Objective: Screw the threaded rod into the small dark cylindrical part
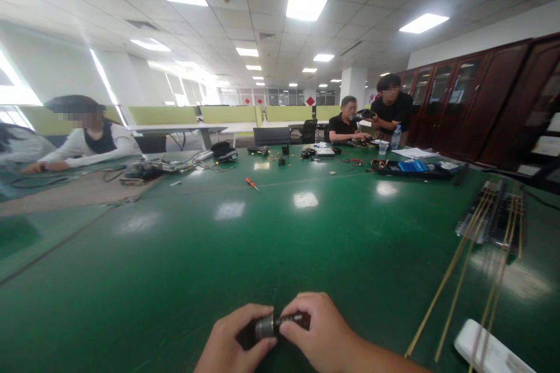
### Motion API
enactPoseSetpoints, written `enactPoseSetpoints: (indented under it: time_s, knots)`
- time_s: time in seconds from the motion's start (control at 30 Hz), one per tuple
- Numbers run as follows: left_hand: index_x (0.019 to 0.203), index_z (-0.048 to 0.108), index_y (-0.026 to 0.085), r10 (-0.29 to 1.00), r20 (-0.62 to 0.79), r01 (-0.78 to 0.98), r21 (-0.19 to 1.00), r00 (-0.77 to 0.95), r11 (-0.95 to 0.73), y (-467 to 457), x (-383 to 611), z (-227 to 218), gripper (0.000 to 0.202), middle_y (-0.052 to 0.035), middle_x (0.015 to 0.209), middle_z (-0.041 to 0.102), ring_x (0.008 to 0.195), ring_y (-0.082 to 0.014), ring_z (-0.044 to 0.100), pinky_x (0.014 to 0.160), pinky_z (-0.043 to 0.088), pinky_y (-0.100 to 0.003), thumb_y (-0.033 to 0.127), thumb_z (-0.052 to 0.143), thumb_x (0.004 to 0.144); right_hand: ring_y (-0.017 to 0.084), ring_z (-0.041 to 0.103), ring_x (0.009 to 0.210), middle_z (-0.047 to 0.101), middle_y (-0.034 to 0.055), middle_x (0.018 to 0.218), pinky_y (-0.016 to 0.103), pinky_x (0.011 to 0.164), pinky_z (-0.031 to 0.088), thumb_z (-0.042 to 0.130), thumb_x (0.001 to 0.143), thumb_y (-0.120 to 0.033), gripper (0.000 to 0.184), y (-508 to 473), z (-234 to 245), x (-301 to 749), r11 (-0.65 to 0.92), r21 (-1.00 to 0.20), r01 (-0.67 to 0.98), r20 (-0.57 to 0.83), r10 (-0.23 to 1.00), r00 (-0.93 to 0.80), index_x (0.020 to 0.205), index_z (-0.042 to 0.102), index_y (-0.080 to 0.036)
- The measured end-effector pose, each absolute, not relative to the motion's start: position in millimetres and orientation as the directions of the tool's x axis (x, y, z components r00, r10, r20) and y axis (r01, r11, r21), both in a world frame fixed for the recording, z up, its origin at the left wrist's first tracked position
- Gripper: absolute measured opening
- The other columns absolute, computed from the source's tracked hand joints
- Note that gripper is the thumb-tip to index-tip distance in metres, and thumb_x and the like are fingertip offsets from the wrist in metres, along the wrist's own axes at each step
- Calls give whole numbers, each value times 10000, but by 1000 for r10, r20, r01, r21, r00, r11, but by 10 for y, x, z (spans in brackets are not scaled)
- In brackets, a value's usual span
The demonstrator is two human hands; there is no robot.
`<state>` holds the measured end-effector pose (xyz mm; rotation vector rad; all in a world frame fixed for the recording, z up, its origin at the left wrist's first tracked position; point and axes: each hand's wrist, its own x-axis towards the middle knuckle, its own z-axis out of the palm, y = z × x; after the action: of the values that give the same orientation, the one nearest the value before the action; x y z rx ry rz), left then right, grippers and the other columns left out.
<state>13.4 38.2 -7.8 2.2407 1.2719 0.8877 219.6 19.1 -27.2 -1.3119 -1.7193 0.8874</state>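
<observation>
I saw a glossy dark green table (184, 256), a red-handled screwdriver (251, 183), pale yellow rods (455, 268), a white case (492, 352), reddish-brown cabinets (481, 99), and a silver-and-black cylindrical part (275, 325).

On the counter (245, 256), both hands sit at 6 o'clock, the left hand (231, 344) beside the right hand (319, 332), a small cylinder (268, 326) between them. Thin rods (455, 274) run toward 3 o'clock, a screwdriver (251, 183) lies at 12, and seated people are at 10 and 1.
</observation>
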Motion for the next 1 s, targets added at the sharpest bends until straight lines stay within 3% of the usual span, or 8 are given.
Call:
enactPoseSetpoints:
  time_s: [0.4,1.0]
  knots:
    - [975,766,283,886,281,614,642,370,-460,378,131,-104,237,-9,979,767,917,-214,724,860,579,-284,310,756,740,139,625,725,714,13,777,234,676,409,705,805,-282,126,159,-174,2218,253,-867,429,202,966,-161,854,789,-203]
    - [961,757,305,858,330,587,628,394,-511,399,140,-121,220,24,957,770,878,-194,733,827,592,-268,330,766,742,140,638,728,722,11,789,229,666,427,719,798,-274,120,152,-163,2259,268,-866,421,220,962,-161,869,783,-203]
